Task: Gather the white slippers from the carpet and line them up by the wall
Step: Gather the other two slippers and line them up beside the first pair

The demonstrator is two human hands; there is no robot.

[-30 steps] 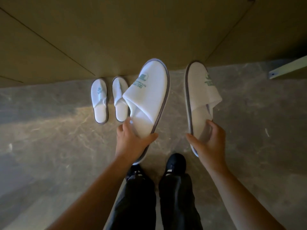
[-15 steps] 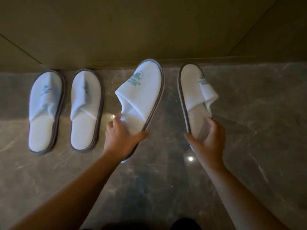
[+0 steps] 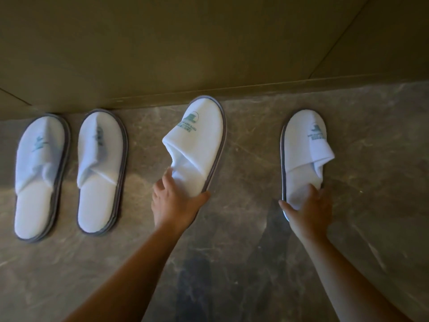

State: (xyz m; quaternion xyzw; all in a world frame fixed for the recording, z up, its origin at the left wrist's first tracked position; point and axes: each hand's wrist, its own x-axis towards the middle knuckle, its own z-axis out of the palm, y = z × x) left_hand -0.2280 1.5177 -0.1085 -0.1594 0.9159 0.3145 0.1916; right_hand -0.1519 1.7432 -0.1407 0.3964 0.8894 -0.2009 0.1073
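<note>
Left-held slipper (image 3: pixel 199 145): white terry cloth, rounded toe, thin grey sole edging, teal logo on the upper; toe points at the wall and sits tilted, leaning right.
Left hand (image 3: pixel 174 203): closed on that slipper's heel end, thumb on the right edge, fingers on the left.
Right-held slipper (image 3: pixel 304 154): same cloth and trim, its upper flap folded out to the right; toe stops short of the wall.
Right hand (image 3: pixel 308 212): grips the heel, thumb at the left edge, fingers over the insole.
Placed pair (image 3: pixel 67 175): two matching slippers flat on the floor at the left, side by side, toes at the wall's foot.
Floor (image 3: pixel 232 263): polished grey-brown stone with pale veins, glossy.
Wall (image 3: pixel 185 43): smooth olive-tan panels with thin seams, a low skirting strip along the bottom.
Open room: bare floor between the two held slippers, more to the right, and across the near side.
</note>
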